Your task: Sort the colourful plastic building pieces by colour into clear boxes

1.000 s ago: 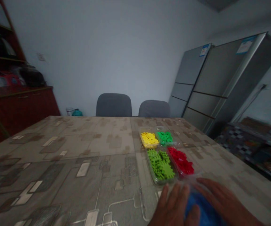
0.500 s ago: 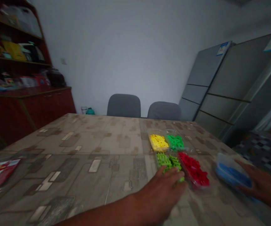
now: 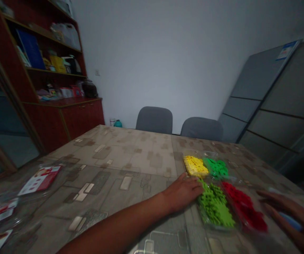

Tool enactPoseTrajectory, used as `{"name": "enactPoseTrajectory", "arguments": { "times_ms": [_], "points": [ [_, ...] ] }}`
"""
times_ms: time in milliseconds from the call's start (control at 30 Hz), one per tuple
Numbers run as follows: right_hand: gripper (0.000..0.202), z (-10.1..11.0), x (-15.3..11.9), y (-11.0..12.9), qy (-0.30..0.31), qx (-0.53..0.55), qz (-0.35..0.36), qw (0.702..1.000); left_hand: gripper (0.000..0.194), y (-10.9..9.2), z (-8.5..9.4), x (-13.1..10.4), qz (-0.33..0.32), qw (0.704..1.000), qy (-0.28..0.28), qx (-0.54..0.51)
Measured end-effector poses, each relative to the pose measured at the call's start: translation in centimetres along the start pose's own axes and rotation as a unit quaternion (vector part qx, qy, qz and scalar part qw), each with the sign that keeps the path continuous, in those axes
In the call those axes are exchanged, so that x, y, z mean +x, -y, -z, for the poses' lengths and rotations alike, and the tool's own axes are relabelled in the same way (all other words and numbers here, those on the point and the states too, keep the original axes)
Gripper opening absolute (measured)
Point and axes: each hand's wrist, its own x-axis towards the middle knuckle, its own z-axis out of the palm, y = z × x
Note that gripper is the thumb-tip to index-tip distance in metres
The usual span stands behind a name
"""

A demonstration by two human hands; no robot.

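Reached the left hand (image 3: 186, 192) to the clear plastic tray (image 3: 217, 227) of light-green pieces on the patterned desk (image 3: 136, 148), could not tell whether gripping; needed light rim pressure against spilling; spread the right hand (image 3: 303, 211) around a blurred blue object (image 3: 290, 221), with grip unclear

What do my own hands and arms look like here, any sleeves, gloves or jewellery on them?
Your left hand is bare, without a glove, and no sleeve, watch or bracelet shows on the forearm. Your right hand is ungloved too; it is blurred, so I can't rule out a ring.
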Motion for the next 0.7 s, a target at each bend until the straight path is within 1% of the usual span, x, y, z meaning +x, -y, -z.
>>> {"name": "enactPoseTrajectory", "arguments": {
  "times_ms": [67,100,200,267,333,400,467,567,633,700],
  "points": [
    [0.038,-1.7,-0.8,3.0,0.022,0.016,0.065,0.998,0.020,0.2,0.0,0.2,0.001,1.000,-0.002,0.014],
    [0.037,-2.7,-1.1,4.3,0.021,0.024,0.091,0.995,0.018,0.3,0.0,0.2,0.002,1.000,-0.002,0.020],
    [0.027,-5.1,-1.3,7.3,0.048,0.035,0.161,0.985,0.018,0.7,0.3,0.3,0.000,0.999,-0.005,0.042],
    [0.025,-6.2,-1.2,8.6,0.056,0.039,0.182,0.981,0.018,0.9,0.7,-0.1,-0.009,0.998,-0.005,0.054],
    [0.026,-6.8,-0.9,9.5,0.056,0.049,0.178,0.981,0.017,0.9,1.3,-1.1,-0.023,0.998,-0.007,0.061],
    [0.028,-7.3,-0.6,10.2,0.060,0.052,0.166,0.983,0.017,0.4,2.0,-2.7,-0.037,0.997,-0.015,0.066],
    [0.029,-7.9,-0.5,10.8,0.072,0.047,0.157,0.984,0.017,-0.5,3.0,-5.0,-0.038,0.996,-0.027,0.073],
    [0.035,-9.3,-0.6,11.8,0.083,0.050,0.129,0.987,0.021,-2.3,4.4,-9.1,-0.005,0.996,-0.039,0.085],
    [0.041,-10.6,-0.9,12.8,0.113,0.072,0.101,0.986,0.026,-3.4,5.3,-11.8,0.030,0.994,-0.057,0.087],
    [0.045,-11.9,-1.3,14.2,0.156,0.098,0.081,0.980,0.034,-4.3,6.1,-14.1,0.058,0.991,-0.086,0.085]
  ]
}}
